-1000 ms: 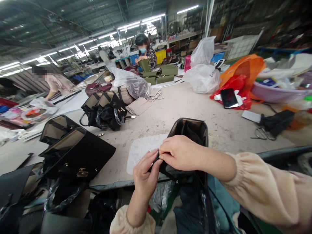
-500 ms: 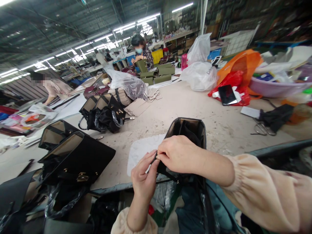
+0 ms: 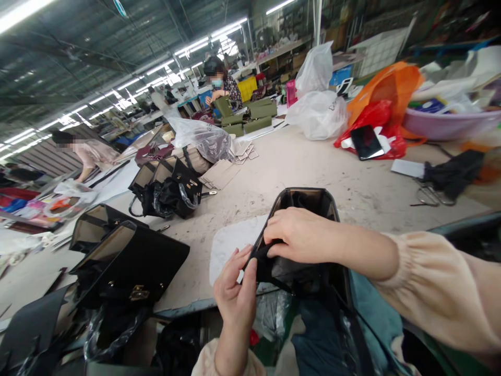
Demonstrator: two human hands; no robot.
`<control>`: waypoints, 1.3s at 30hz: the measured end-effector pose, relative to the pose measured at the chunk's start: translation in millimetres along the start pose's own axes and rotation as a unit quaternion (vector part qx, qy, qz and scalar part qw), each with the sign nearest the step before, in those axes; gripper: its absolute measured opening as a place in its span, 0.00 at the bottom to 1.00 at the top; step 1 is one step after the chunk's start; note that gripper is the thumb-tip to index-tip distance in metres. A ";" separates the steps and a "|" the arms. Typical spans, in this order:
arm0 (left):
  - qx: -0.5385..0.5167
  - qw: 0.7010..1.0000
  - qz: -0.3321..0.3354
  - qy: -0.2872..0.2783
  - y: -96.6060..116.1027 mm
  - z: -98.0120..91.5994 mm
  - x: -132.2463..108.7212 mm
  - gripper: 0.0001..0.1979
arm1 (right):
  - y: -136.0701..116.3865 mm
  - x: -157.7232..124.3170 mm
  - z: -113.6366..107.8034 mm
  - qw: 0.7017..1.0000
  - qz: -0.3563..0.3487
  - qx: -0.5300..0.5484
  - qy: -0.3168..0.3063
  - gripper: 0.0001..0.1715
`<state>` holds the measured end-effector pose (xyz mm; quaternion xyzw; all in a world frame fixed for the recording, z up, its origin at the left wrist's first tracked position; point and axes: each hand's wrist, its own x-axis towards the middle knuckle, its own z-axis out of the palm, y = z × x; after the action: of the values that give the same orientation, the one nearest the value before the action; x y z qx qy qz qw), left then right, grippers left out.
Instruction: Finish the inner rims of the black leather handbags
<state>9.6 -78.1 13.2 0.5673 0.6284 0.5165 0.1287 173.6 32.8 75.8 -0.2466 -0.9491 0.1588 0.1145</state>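
Note:
An open black handbag [image 3: 309, 201] with a tan lining lies at the near edge of the worktable [image 3: 313, 162], its mouth facing away from me. My left hand [image 3: 235, 292] pinches the bag's near left corner, fingers closed on the black material. My right hand [image 3: 301, 235] reaches across from the right and grips the same rim, fingers curled over it. A white sheet [image 3: 230, 243] lies under the bag's left side.
Two black handbags [image 3: 129, 261] lie at the near left, more black bags [image 3: 168, 188] behind them. Plastic sacks [image 3: 321, 112], a red bag with a phone [image 3: 366, 142] and scissors [image 3: 430, 196] sit at right. People work at the far tables [image 3: 219, 86].
My right hand has slid from the pinch point up onto the bag's rim. The bag has tipped slightly toward me, and the view has shifted a little.

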 end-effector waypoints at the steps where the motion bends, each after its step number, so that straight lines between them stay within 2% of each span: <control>1: 0.000 1.000 0.004 0.001 -0.6 0.3 0.2 0.07 | 3.3 -1.3 -0.6 1.000 -0.004 -0.006 0.002 0.11; 6: 0.000 1.000 0.011 0.009 -5.3 1.6 2.1 0.07 | 9.0 -1.6 -0.9 0.999 -0.014 -0.034 0.021 0.12; 15: -0.002 1.000 0.000 0.012 -5.8 1.6 2.8 0.06 | 7.7 0.9 -1.2 0.996 0.045 -0.076 0.029 0.18; 22: 0.006 1.000 0.003 0.011 -8.6 3.1 3.1 0.06 | 6.5 3.2 0.1 0.991 0.055 -0.112 0.042 0.18; 39: 0.009 1.000 -0.003 0.002 -8.8 3.0 6.1 0.05 | 3.2 6.1 -0.4 0.988 0.083 -0.120 0.058 0.20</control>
<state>4.7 -69.9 7.5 0.5655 0.6351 0.5115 0.1232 169.8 38.6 75.9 -0.3453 -0.9293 0.0380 0.1254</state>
